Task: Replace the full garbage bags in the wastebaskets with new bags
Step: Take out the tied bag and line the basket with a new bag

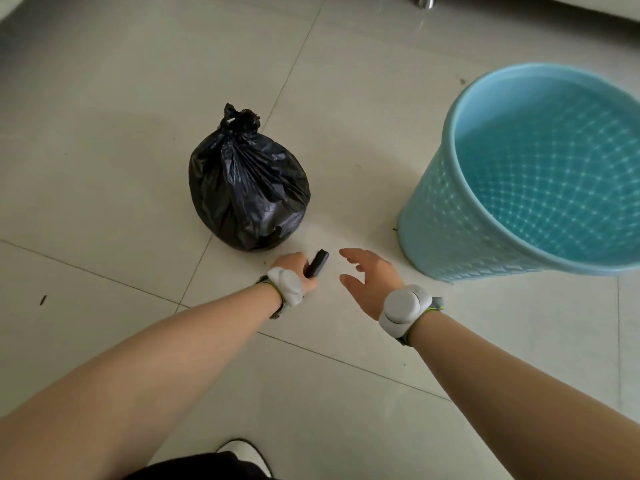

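Bag (247, 181), tied, sits near blue wastebasket (446, 220); left hand (293, 263) grips black roll (317, 264), right hand (370, 277) spread wide.

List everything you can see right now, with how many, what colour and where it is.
garbage bag: one, black, tied shut, on the floor left of the wastebasket
wastebasket: one, light blue, upright at right, no bag inside
roll: one, black, small, in the left hand; probably new bags
floor: pale tiles, across the whole view
furniture: one white edge, top right, with a metal leg
shoe: one, white, bottom edge
wrist devices: two, white-grey, one on each wrist
left hand: grips the roll, near the foot of the garbage bag
right hand: fingers spread, holds nothing, between roll and wastebasket
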`<state>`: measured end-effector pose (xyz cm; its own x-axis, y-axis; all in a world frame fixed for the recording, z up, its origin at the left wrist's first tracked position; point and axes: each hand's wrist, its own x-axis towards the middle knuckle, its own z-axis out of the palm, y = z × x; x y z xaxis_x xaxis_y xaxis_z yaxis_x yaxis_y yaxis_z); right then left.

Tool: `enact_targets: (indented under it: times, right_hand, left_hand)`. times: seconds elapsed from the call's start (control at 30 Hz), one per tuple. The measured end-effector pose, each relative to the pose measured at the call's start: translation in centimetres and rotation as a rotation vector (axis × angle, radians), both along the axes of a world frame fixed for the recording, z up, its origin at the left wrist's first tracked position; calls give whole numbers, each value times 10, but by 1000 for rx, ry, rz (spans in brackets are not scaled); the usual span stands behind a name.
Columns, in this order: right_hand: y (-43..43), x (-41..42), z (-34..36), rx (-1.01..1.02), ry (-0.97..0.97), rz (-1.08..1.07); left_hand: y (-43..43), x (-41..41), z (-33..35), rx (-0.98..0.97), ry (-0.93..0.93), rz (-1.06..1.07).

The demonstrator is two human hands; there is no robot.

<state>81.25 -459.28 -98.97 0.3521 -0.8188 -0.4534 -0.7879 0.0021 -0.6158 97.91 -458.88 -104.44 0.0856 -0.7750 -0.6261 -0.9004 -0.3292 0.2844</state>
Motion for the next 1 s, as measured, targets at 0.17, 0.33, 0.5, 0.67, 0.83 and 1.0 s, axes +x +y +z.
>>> enact_targets:
  times: [0.17,0.33,0.5,0.67,0.83,1.0]
  right_hand:
    - [-5,3,15,97,-139,-132]
    - [-3,11,52,142,-375,-206]
    - [7,18,90,148,-550,-189]
    - [-4,10,119,173,-734,-189]
    - [-3,3,145,147,-796,-222]
    - [1,1,149,-60,-638,-264]
  left_hand:
    - [18,-7,42,-43,711,420]
    - [40,-10,106,-45,931,584]
    - [56,-6,155,-74,990,666]
    - [45,-11,196,-21,1148,604]
    - [39,-26,211,12,1286,580]
    - [40,-30,209,-46,1315,657]
